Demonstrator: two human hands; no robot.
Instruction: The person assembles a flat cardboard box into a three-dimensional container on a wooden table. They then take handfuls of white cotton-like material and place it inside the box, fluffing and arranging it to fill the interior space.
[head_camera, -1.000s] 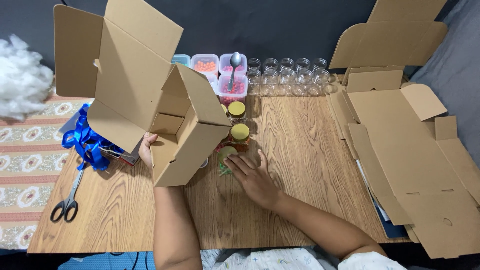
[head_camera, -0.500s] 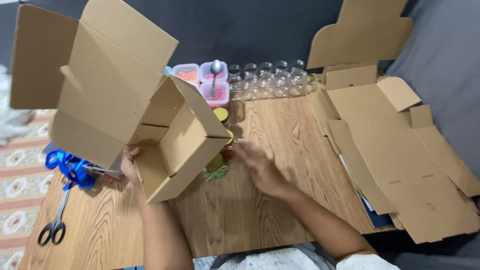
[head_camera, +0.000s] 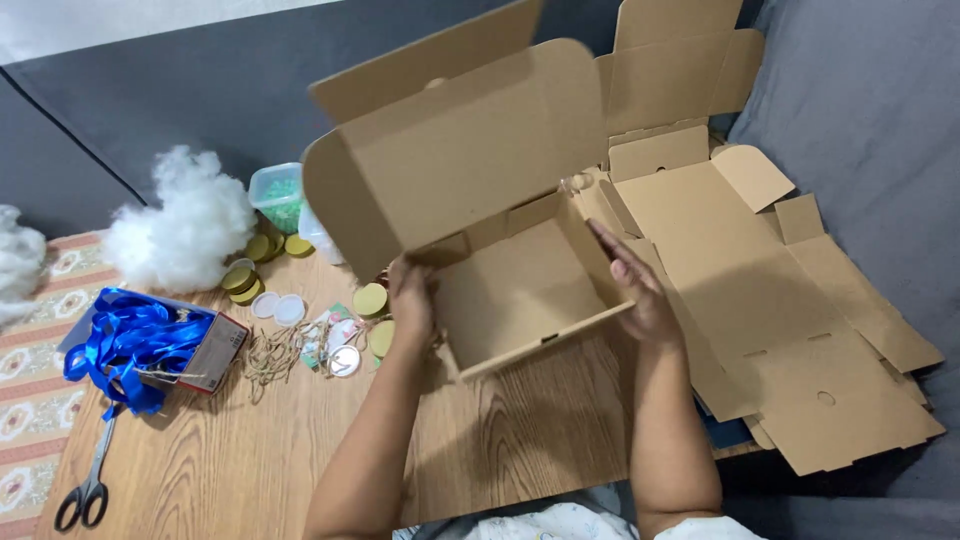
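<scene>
The cardboard box (head_camera: 500, 270) is being held open above the wooden table (head_camera: 250, 470), tilted toward the person. The left hand (head_camera: 412, 295) is gripping its left wall, fingers wrapped; the right hand (head_camera: 640, 290) is pressing flat-fingered against the right wall, steadying it. Flat cardboard sheets (head_camera: 790, 320) are lying alongside.
</scene>
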